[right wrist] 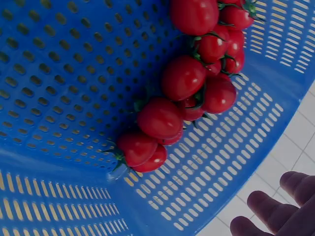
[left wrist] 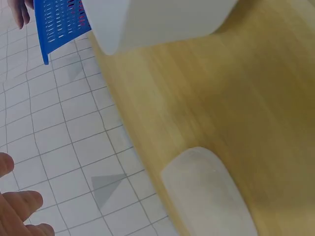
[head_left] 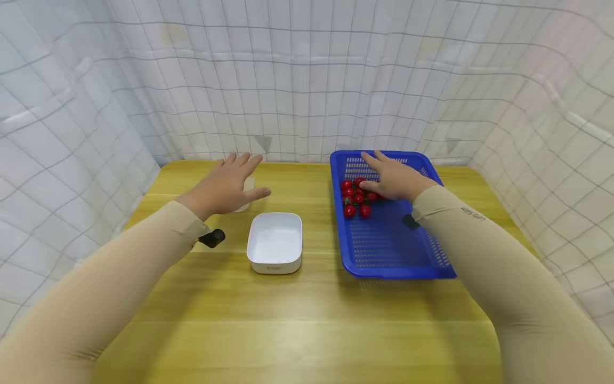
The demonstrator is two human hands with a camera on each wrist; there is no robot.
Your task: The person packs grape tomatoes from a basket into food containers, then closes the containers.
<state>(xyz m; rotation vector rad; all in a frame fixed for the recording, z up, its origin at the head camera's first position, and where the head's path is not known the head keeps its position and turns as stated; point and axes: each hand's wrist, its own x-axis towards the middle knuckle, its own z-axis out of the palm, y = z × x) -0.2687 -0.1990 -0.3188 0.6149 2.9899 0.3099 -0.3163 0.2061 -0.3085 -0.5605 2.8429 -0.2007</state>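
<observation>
Several red cherry tomatoes (head_left: 358, 198) with green stems lie in the far left part of a blue plastic basket (head_left: 384, 272). Over them, in the head view, my right hand (head_left: 394, 178) hovers with fingers spread; the right wrist view shows its fingers (right wrist: 268, 209) apart from the tomatoes. A white square container (head_left: 274, 240), with nothing in it, stands on the table left of the basket. Beyond its left side my left hand (head_left: 229, 184) is held spread, holding nothing. A pale translucent lid-like piece (left wrist: 209, 196) lies beneath it, partly hidden by the hand in the head view.
The wooden table (head_left: 297, 330) carries all of these. White grid-patterned curtains (head_left: 297, 90) hang behind the table and along both sides. Slotted walls of the basket rise around the tomatoes.
</observation>
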